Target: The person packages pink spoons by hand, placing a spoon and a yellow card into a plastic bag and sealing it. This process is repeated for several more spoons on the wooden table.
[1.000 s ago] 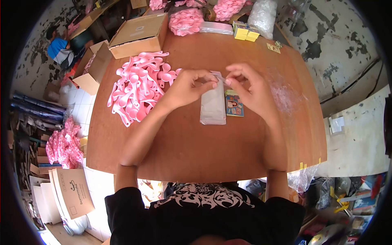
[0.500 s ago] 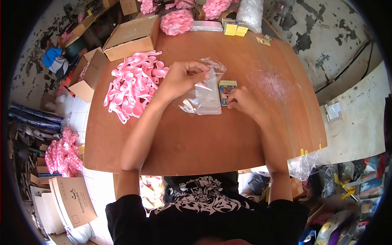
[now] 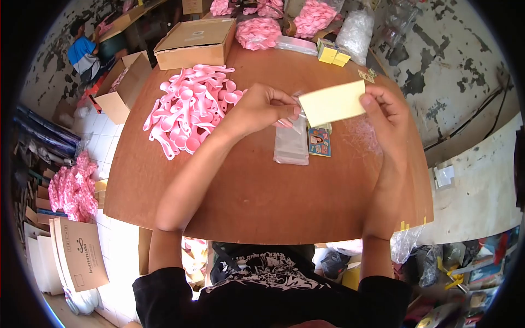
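Observation:
My left hand (image 3: 269, 112) is closed, pinching a clear plastic bag (image 3: 298, 126) that is hard to make out against what lies below. A pale yellow card (image 3: 333, 103) is pinched between the thumb and fingers of my right hand (image 3: 387, 109); its left end comes close to my left fingertips. Beneath the hands lie a stack of clear plastic bags (image 3: 291, 148) and, to its right, a stack of printed cards (image 3: 319, 143). Left of my left hand spreads a heap of pink plastic scoops (image 3: 186, 112).
At the table's (image 3: 246, 202) back stand a cardboard box (image 3: 194, 44), a bag of pink items (image 3: 258, 34), yellow card stacks (image 3: 332, 53) and a bulging clear bag (image 3: 355, 38). Another person (image 3: 83, 54) sits at the far left. Clear scraps (image 3: 363, 135) lie to the right.
My right hand has lifted a card from the card stack and moved up and right with it. My left hand still pinches the clear bag, now closer to the card. The view has shifted slightly.

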`<state>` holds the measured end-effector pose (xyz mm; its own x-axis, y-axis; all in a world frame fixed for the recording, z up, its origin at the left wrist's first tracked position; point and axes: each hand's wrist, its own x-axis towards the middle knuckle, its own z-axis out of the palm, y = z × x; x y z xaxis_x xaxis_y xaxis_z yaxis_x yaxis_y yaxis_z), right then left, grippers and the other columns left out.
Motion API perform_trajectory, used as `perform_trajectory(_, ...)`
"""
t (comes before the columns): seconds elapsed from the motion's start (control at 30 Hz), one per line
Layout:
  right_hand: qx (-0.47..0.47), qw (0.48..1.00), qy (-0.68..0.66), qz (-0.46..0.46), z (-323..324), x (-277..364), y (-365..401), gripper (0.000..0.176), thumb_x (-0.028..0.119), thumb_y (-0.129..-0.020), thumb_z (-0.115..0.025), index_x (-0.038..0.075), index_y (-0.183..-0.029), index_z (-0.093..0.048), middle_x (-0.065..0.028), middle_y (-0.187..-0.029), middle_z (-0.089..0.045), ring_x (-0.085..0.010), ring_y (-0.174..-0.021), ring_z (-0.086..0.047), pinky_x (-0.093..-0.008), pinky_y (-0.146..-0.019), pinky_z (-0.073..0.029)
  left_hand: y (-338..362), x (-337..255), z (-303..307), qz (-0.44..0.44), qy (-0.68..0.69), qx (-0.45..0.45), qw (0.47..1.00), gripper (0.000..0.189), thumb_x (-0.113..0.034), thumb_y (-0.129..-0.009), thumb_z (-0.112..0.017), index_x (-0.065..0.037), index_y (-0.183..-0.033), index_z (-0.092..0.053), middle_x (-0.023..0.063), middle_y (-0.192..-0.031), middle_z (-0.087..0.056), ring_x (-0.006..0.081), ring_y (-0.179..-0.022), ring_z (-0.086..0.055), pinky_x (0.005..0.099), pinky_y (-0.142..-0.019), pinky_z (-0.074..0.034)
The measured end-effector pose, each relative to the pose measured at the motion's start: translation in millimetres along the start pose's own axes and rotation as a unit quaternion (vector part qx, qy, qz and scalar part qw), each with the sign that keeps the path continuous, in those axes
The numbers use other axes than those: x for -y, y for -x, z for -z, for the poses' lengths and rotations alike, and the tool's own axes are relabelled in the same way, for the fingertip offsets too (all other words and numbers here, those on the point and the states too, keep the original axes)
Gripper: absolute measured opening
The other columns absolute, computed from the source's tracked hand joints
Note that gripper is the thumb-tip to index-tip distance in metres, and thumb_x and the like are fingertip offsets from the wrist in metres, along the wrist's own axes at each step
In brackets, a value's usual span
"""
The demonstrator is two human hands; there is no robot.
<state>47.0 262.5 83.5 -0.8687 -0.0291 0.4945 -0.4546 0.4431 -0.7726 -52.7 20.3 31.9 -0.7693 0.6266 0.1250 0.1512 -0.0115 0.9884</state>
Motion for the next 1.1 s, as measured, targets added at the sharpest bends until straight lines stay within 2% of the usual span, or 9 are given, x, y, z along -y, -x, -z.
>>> perform_trajectory(0.07, -0.113, 0.989, -0.007, 0.093, -17.7, 8.2, -13.6, 0.015, 0.008, -0.094, -0.064, -0.003, -0.104, -0.067, -0.0014, -0.091, -0.068, -0.0052, -0.083, -0.059, -0.0206, -0.074, -0.047, 3.4, -4.8, -0.5, 0.0, 0.017, 0.009, 1.0, 0.02, -0.008, -0.088, -0.069, 0.007, -0.1, -0.07, 0.0103, -0.087, -0.071, 0.0131, -0.075, -0.068, 0.0253, -0.067, -0.059)
perform_trajectory(0.13, -0.125, 0.984, -0.032, 0.126, -22.2, -1.9, -21.4, 0.015, 0.008, -0.094, -0.065, -0.003, -0.104, -0.068, -0.0018, -0.092, -0.068, -0.0054, -0.083, -0.06, -0.0211, -0.074, -0.047, 5.0, -5.6, 0.6, -0.025, 0.024, 0.039, 0.999, 0.022, -0.01, -0.089, -0.069, 0.008, -0.102, -0.07, 0.0111, -0.089, -0.071, 0.0132, -0.075, -0.068, 0.0246, -0.067, -0.058)
perform_trajectory(0.53, 0.013, 1.0, 0.003, 0.018, -21.9, -12.6, -17.7, 0.018, 0.01, -0.092, -0.066, -0.003, -0.104, -0.068, -0.0021, -0.09, -0.069, -0.0049, -0.08, -0.06, -0.0216, -0.07, -0.048, 6.1, -21.7, 7.1, -0.007, -0.021, 0.062, 0.998, 0.025, -0.013, -0.091, -0.068, 0.009, -0.103, -0.069, 0.0104, -0.093, -0.072, 0.0089, -0.077, -0.065, 0.0248, -0.068, -0.055)
perform_trajectory(0.63, 0.021, 0.998, -0.051, 0.022, -37.8, -7.6, -18.0, 0.014, 0.009, -0.092, -0.067, -0.003, -0.1, -0.068, -0.0023, -0.087, -0.069, -0.0057, -0.079, -0.061, -0.0223, -0.068, -0.05, 9.8, -21.3, 2.7, -0.039, -0.013, 0.087, 0.995, 0.026, -0.012, -0.091, -0.069, 0.01, -0.105, -0.068, 0.0097, -0.094, -0.072, 0.0064, -0.076, -0.062, 0.0232, -0.067, -0.052)
perform_trajectory(0.77, -0.027, 0.997, -0.071, -0.004, -47.5, -3.8, -15.1, 0.011, 0.009, -0.09, -0.069, -0.001, -0.094, -0.068, -0.0036, -0.084, -0.07, -0.0069, -0.077, -0.064, -0.0218, -0.067, -0.051, 11.5, -17.8, 2.2, -0.034, -0.056, 0.058, 0.996, 0.026, -0.011, -0.091, -0.068, 0.008, -0.108, -0.068, 0.0094, -0.093, -0.072, 0.0058, -0.077, -0.062, 0.0228, -0.067, -0.051)
perform_trajectory(0.83, -0.024, 0.998, -0.064, -0.009, -48.8, -5.4, -14.5, 0.01, 0.009, -0.09, -0.069, 0.0, -0.093, -0.067, -0.0041, -0.083, -0.07, -0.0072, -0.076, -0.064, -0.0214, -0.067, -0.051, 11.4, -12.7, -0.7, -0.065, 0.013, 0.039, 0.997, 0.026, -0.011, -0.092, -0.067, 0.007, -0.111, -0.067, 0.0096, -0.092, -0.072, 0.0055, -0.078, -0.062, 0.0228, -0.067, -0.05)
perform_trajectory(0.93, -0.024, 0.999, -0.023, 0.028, -50.3, -10.1, -14.6, 0.01, 0.008, -0.089, -0.07, -0.001, -0.093, -0.068, -0.005, -0.083, -0.07, -0.0073, -0.074, -0.065, -0.0212, -0.066, -0.051, 10.0, -8.7, -2.4, -0.068, 0.009, 0.024, 0.997, 0.027, -0.012, -0.092, -0.067, 0.006, -0.112, -0.066, 0.0089, -0.091, -0.072, 0.0056, -0.079, -0.063, 0.0234, -0.067, -0.05)
perform_trajectory(1.0, -0.103, 0.992, -0.057, 0.038, -54.4, -12.9, -14.6, 0.009, 0.006, -0.087, -0.072, -0.001, -0.092, -0.069, -0.0046, -0.084, -0.071, -0.0073, -0.073, -0.065, -0.0216, -0.065, -0.051, 8.8, -7.6, -2.6, -0.063, 0.008, 0.021, 0.998, 0.027, -0.012, -0.092, -0.067, 0.007, -0.111, -0.066, 0.0086, -0.091, -0.072, 0.0057, -0.08, -0.063, 0.0233, -0.068, -0.05)
perform_trajectory(1.1, -0.125, 0.99, -0.035, 0.062, -55.8, -14.4, -15.4, 0.009, 0.005, -0.085, -0.073, 0.0, -0.092, -0.07, -0.004, -0.084, -0.071, -0.007, -0.072, -0.065, -0.0216, -0.065, -0.051, 7.8, -8.2, -3.4, -0.059, 0.009, 0.013, 0.998, 0.026, -0.013, -0.093, -0.067, 0.007, -0.11, -0.067, 0.008, -0.092, -0.072, 0.006, -0.08, -0.063, 0.0232, -0.069, -0.05)
